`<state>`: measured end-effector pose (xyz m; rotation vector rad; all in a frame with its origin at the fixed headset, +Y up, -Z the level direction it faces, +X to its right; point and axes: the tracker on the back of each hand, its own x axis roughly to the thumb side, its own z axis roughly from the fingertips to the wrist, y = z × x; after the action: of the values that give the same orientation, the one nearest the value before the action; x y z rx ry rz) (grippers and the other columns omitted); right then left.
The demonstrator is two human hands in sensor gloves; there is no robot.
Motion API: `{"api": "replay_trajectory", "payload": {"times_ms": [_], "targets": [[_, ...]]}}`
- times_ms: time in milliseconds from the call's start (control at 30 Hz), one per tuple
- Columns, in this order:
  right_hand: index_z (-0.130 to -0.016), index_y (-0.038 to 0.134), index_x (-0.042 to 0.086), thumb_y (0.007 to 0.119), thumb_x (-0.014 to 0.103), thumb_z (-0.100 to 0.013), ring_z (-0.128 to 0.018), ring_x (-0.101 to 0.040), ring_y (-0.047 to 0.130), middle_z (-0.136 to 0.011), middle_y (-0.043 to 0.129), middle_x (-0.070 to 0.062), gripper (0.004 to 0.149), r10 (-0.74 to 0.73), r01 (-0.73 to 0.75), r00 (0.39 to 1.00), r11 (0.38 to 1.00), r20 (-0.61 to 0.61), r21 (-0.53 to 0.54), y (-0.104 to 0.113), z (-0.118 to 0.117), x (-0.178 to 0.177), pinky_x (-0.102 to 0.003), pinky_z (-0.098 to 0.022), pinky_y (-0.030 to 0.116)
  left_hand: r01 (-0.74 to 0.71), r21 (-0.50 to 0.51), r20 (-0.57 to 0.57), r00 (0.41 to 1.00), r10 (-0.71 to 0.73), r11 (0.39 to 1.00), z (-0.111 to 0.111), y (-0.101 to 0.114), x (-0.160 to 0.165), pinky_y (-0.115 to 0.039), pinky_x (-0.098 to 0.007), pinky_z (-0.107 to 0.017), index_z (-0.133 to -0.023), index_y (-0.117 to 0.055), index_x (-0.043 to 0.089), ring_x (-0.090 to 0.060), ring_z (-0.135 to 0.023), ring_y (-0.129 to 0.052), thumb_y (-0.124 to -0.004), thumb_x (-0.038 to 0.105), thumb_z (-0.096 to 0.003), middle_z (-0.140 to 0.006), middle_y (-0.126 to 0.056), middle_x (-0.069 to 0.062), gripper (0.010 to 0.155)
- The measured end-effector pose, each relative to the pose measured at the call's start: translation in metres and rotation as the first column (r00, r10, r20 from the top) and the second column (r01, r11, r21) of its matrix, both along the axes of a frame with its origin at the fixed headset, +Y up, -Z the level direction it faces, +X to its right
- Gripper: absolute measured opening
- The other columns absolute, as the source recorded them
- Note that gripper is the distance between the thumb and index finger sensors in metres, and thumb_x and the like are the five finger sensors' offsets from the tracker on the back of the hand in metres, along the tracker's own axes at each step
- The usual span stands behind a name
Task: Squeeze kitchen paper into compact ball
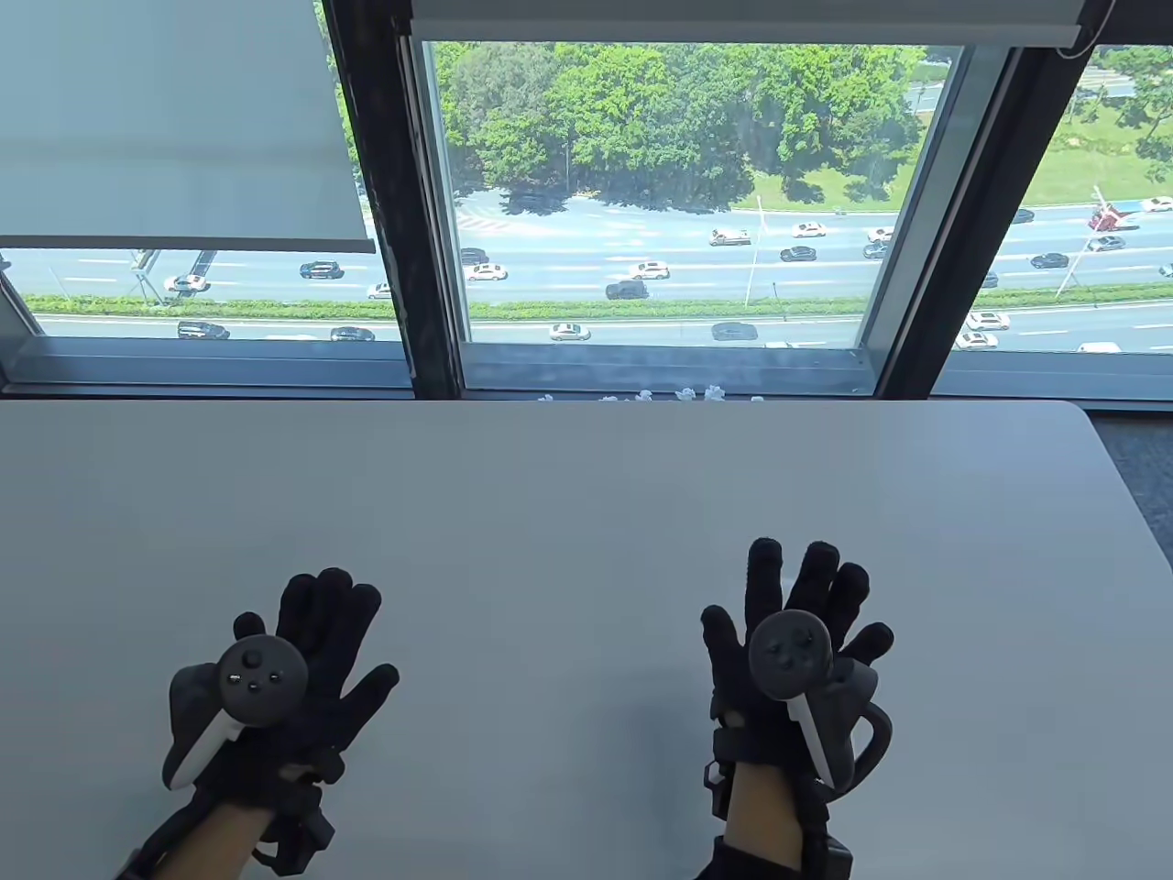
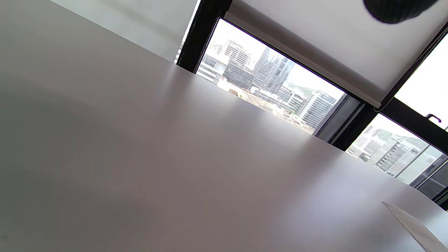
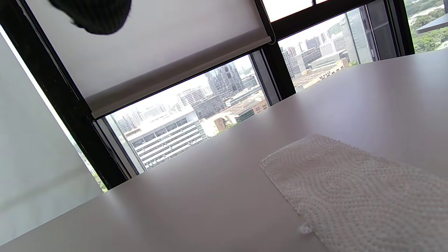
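Observation:
A flat sheet of embossed white kitchen paper (image 3: 357, 196) lies on the white table (image 1: 568, 513), seen plainly in the right wrist view. In the table view my right hand (image 1: 797, 605) hovers over it with fingers spread and hides it, except a pale patch between the fingers. A thin pale sliver (image 2: 416, 227) in the left wrist view may be its edge. My left hand (image 1: 316, 632) is open over bare table to the left and holds nothing. One dark fingertip shows in each wrist view (image 2: 395, 8) (image 3: 91, 14).
Several small white crumpled paper balls (image 1: 641, 397) lie along the table's far edge by the window sill. The table's right edge (image 1: 1132, 495) curves away at the far right. Windows stand behind the table.

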<state>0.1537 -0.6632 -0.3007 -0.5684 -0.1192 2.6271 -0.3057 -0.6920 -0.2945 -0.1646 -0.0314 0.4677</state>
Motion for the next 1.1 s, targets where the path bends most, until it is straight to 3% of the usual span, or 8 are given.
{"api": "replay_trajectory", "payload": {"times_ms": [133,267,500,567,800,933,1100], "targets": [[-0.106,-0.001,0.059,0.061,0.070,-0.054,-0.109,-0.024,-0.017,-0.113,-0.017,0.010,0.081,-0.052,0.054,0.998,0.991,0.020,-0.120,-0.024,-0.009,0.006,-0.060,-0.077,0.004,-0.008,0.008,0.005,1.000,0.008,1.000,0.000,0.001,0.000,0.012,-0.045,-0.088,-0.107,-0.013,0.072,0.008,-0.122,0.013,-0.061,0.081,-0.0454,-0.126,0.005,0.041,0.079],[-0.106,-0.003,0.058,0.061,0.068,-0.055,-0.108,-0.026,-0.017,-0.112,-0.018,0.008,0.082,-0.064,0.074,0.997,0.950,0.044,-0.305,-0.058,-0.020,0.009,-0.060,-0.076,0.005,-0.008,0.003,0.009,1.000,0.008,1.000,0.000,0.000,0.000,0.012,-0.046,-0.088,-0.108,-0.014,0.072,0.008,-0.123,0.013,-0.061,0.081,-0.0453,-0.126,0.004,0.041,0.079],[-0.107,-0.003,0.046,0.062,0.061,-0.058,-0.105,-0.034,-0.011,-0.110,-0.015,-0.002,0.084,-0.004,0.097,0.988,0.792,0.155,-0.603,-0.125,-0.022,0.016,-0.062,-0.074,0.013,-0.023,0.014,0.004,1.000,0.023,1.000,0.001,0.001,-0.002,0.011,-0.046,-0.088,-0.108,-0.014,0.072,0.008,-0.123,0.012,-0.062,0.081,-0.0450,-0.127,0.003,0.040,0.079],[-0.107,-0.004,0.045,0.056,0.065,-0.057,-0.106,-0.034,-0.009,-0.110,-0.014,-0.003,0.081,-0.068,0.173,0.979,0.781,0.194,-0.600,-0.130,-0.020,0.018,-0.062,-0.074,0.014,-0.025,0.018,0.003,1.000,0.025,1.000,0.001,0.001,-0.003,0.011,-0.047,-0.088,-0.108,-0.014,0.072,0.008,-0.123,0.012,-0.062,0.081,-0.0450,-0.127,0.003,0.040,0.079],[-0.110,0.000,0.042,0.056,0.066,-0.056,-0.110,-0.033,-0.002,-0.114,-0.007,-0.002,0.081,0.014,0.094,0.985,0.795,0.173,-0.600,-0.127,-0.021,0.015,-0.062,-0.078,0.022,-0.044,0.029,0.000,0.999,0.044,0.999,0.001,0.003,-0.006,0.010,-0.048,-0.088,-0.108,-0.014,0.072,0.007,-0.123,0.012,-0.062,0.081,-0.0449,-0.127,0.003,0.040,0.079],[-0.112,0.018,0.045,0.057,0.062,-0.059,-0.113,-0.023,0.022,-0.118,0.011,0.004,0.069,0.164,-0.034,0.969,0.827,0.183,-0.561,-0.121,-0.020,0.013,-0.053,-0.082,0.039,-0.049,0.036,0.003,0.999,0.049,0.998,0.001,0.003,-0.006,0.010,-0.048,-0.088,-0.108,-0.015,0.071,0.007,-0.123,0.012,-0.062,0.081,-0.0449,-0.127,0.003,0.040,0.079],[-0.099,0.045,0.047,0.063,0.045,-0.062,-0.091,-0.008,0.064,-0.105,0.050,0.012,0.041,0.293,-0.147,0.933,0.841,0.209,-0.521,-0.118,-0.018,0.012,-0.039,-0.077,0.061,-0.062,0.036,0.001,0.998,0.062,0.997,0.001,0.004,-0.007,0.010,-0.048,-0.088,-0.108,-0.015,0.072,0.007,-0.123,0.012,-0.062,0.081,-0.0450,-0.127,0.003,0.040,0.079]]}}
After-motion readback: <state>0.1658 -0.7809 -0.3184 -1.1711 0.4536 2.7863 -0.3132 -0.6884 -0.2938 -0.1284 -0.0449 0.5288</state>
